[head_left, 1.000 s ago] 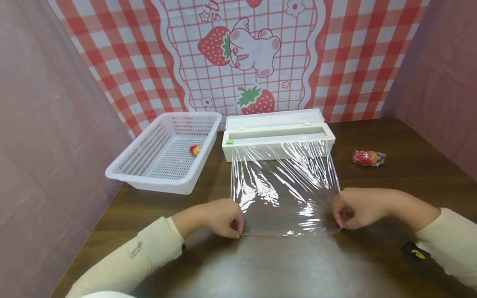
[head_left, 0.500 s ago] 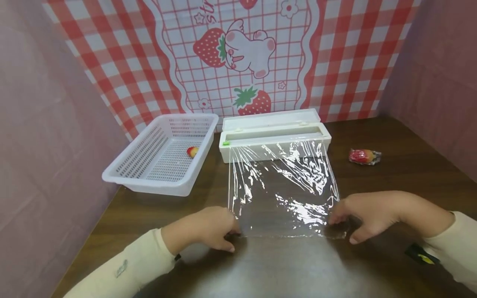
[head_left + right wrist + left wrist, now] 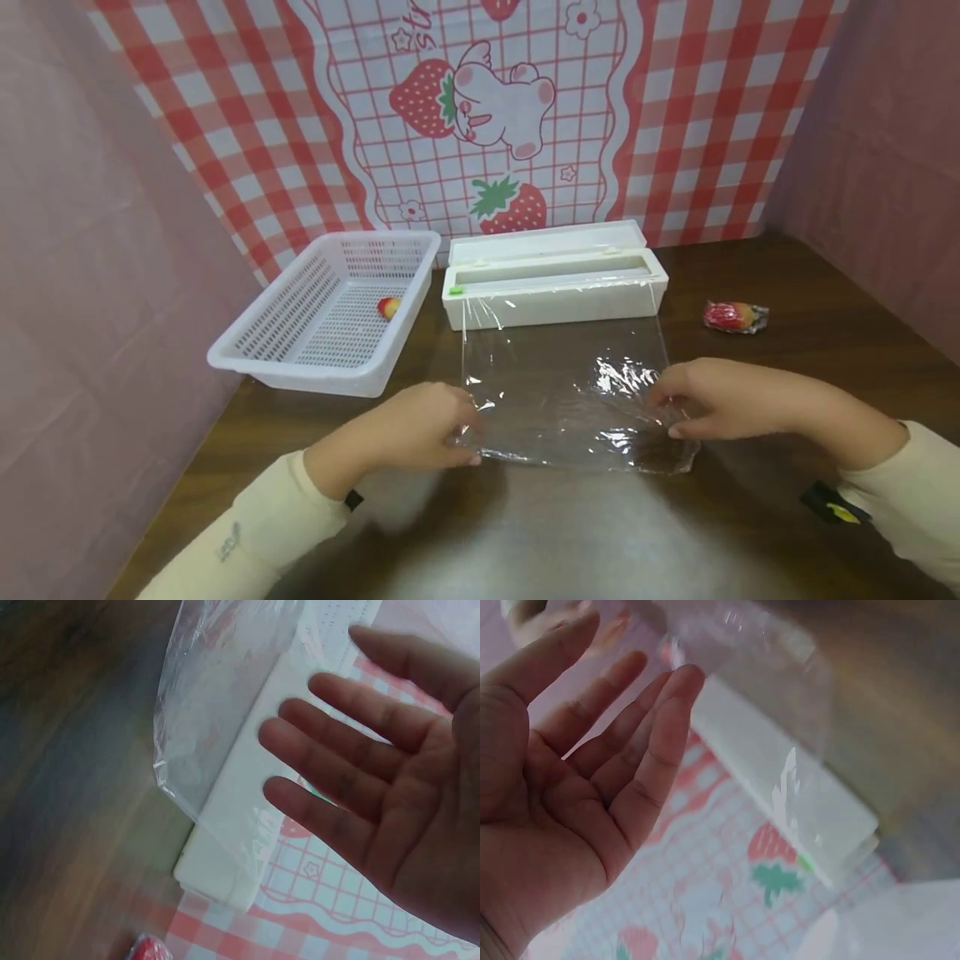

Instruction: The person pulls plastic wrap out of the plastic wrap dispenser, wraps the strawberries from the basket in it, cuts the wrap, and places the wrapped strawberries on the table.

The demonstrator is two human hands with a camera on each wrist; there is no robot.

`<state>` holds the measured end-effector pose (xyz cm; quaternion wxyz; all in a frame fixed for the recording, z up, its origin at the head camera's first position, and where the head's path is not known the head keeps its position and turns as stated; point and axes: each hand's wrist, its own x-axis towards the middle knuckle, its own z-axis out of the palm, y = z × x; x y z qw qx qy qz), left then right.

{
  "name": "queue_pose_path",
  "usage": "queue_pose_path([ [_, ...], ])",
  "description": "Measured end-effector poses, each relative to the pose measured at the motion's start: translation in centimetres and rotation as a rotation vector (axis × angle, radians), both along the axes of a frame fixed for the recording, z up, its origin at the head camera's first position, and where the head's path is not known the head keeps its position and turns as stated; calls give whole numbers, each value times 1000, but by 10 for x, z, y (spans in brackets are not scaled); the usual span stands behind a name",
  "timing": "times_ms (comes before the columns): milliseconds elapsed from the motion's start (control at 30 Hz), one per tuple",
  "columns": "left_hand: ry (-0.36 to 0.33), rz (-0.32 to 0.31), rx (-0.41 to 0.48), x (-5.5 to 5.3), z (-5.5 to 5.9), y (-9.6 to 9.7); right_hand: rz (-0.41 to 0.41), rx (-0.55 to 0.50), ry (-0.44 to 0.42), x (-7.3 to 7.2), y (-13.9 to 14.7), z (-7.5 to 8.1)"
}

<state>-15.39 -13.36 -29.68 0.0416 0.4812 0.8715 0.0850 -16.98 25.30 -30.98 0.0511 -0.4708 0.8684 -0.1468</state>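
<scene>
A sheet of clear plastic wrap (image 3: 555, 392) stretches from the white wrap dispenser box (image 3: 558, 312), whose lid stands raised, over the table toward me. At the sheet's left edge is my left hand (image 3: 420, 425), its fingers loosely bent around nothing. My right hand (image 3: 723, 404) is at the right edge, thumb apart from the fingers. Both wrist views show the palms facing the camera with relaxed fingers, the left hand (image 3: 592, 772) and the right hand (image 3: 390, 772) alike. Whether the fingertips touch the film cannot be told. The film's near edge is slightly crumpled.
A white plastic basket (image 3: 292, 377) stands at the left, with a small red-and-yellow piece (image 3: 387, 307) inside. To the right of the box lies a red-and-yellow item wrapped in film (image 3: 733, 317). A red-checked cloth (image 3: 705, 125) hangs behind the dark wooden table (image 3: 570, 533).
A second ago both hands pinched the film's near corners and held it taut. Their fingers have since spread and let go. The sheet now lies slacker, and both hands have shifted slightly up its sides.
</scene>
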Motion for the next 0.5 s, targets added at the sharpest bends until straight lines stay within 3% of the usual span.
queue_pose_path([
  [133,18,16,147,-14,19,-12,-8,-80,86,-7,-9,-2],
  [233,29,47,195,-27,36,-22,-11,-119,117,-10,-14,-3],
  [333,5,127,175,-41,55,-33,-6,-134,143,-12,-20,-3],
  [500,-95,329,74,-69,85,-50,-5,-124,131,-16,-24,-4],
])
